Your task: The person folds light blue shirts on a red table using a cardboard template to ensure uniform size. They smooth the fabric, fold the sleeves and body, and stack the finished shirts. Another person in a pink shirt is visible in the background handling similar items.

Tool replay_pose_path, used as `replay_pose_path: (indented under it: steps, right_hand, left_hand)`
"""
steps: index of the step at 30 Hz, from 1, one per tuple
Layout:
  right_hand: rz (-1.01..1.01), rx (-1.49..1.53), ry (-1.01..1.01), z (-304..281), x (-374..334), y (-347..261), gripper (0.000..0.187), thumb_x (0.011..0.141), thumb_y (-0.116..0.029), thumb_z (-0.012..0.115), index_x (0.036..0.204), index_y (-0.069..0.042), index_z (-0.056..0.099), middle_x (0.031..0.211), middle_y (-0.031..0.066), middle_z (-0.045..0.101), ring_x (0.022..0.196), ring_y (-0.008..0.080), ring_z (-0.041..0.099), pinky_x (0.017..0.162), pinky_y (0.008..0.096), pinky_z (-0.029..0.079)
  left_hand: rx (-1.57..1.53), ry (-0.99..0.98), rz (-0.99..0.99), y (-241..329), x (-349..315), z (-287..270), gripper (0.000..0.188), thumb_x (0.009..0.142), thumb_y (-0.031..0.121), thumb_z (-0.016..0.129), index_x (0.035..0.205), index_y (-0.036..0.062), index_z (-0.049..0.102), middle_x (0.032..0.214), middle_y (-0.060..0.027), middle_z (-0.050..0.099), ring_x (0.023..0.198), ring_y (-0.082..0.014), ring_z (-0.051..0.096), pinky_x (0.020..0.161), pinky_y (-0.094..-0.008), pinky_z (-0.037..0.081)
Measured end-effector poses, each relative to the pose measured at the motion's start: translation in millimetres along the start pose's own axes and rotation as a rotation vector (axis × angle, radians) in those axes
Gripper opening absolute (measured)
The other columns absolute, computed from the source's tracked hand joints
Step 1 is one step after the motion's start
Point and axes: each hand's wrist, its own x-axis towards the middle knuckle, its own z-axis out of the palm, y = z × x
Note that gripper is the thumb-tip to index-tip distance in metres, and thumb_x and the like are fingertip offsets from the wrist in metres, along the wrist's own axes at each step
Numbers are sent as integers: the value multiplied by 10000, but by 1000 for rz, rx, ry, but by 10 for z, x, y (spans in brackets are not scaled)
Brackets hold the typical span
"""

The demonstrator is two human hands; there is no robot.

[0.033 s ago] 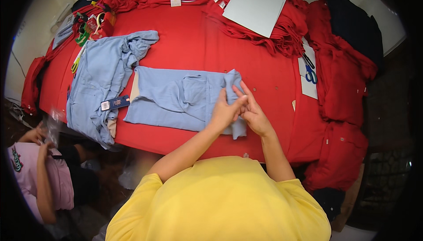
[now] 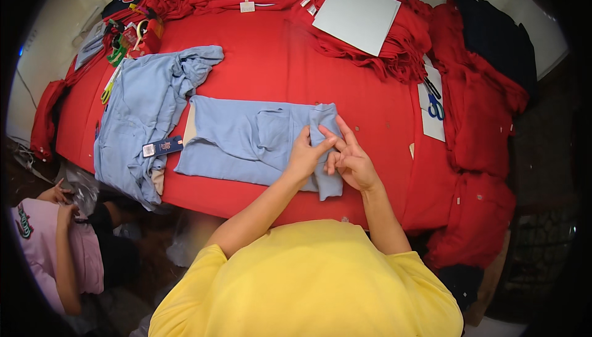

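A light blue garment (image 2: 240, 127), folded into a long rectangle, lies flat in front of me. A pocket-like patch shows on it, and a cream edge peeks out at its left end. Its right end is turned over into a narrow band. My left hand (image 2: 306, 157) rests on the garment beside that band, thumb and forefinger apart. Close by on the right, my right hand (image 2: 354, 163) touches the band's outer edge, two fingers stretched out and the others partly curled. A second light blue garment (image 2: 132, 102) lies loosely folded at the left, with a navy hang tag (image 2: 166, 146) beside it.
The red-covered table (image 2: 246, 59) carries red garment piles and a white sheet (image 2: 357, 13) at the back. Blue-handled scissors (image 2: 435, 109) lie on the right, a tool holder (image 2: 145, 35) at the far left. A person in pink (image 2: 58, 238) handles clear plastic at the lower left.
My hands have moved slightly apart, the left one a little leftward. The garment's turned right end now lies flatter and straighter. The co-worker's hands have shifted.
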Motion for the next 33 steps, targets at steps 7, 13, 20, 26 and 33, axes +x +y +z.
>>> replay_pose_path:
  steps: [7, 13, 20, 26, 33]
  right_hand:
    - [-221, 286, 19, 0, -51, -450, 822, 814, -6, 482, 1523, -136, 88, 1485, 279, 271, 618, 185, 570, 629, 353, 547]
    - [268, -27, 180, -281, 116, -232, 564, 896, -49, 490, 1429, -24, 307, 1369, 210, 449, 800, 196, 634, 714, 341, 565]
    - [304, -443, 29, 204, 479, 266, 387, 935, -85, 500, 1308, 19, 485, 1269, 146, 540, 1024, 204, 610, 879, 309, 508]
    - [-89, -992, -11, 489, 783, 443, 253, 880, -68, 587, 1118, 19, 596, 1044, 143, 587, 910, 275, 607, 789, 349, 501]
    - [-502, -1143, 3, 498, 900, 864, 127, 851, -92, 646, 894, 9, 582, 872, 127, 556, 796, 293, 570, 688, 384, 482]
  left_hand:
    - [431, 59, 152, 898, -95, -1152, 297, 826, 99, 704, 1091, -2, 614, 929, -34, 635, 831, -100, 568, 738, -261, 480]
    - [1173, 514, 3, 1346, -65, -2688, 414, 804, 143, 684, 1168, -40, 604, 1046, -163, 650, 913, -274, 626, 856, -352, 479]
    - [1446, 723, -21, 1095, 44, -2798, 409, 782, 261, 717, 1094, 5, 651, 1122, -241, 607, 1042, -391, 585, 906, -420, 453]
    - [1304, 761, -86, 1184, -19, -2689, 367, 767, 266, 725, 1001, -11, 669, 949, -219, 676, 923, -378, 644, 806, -434, 478]
    - [1227, 966, 231, 771, 64, -2701, 342, 830, 286, 667, 1014, 0, 637, 963, -193, 662, 917, -370, 617, 798, -438, 465]
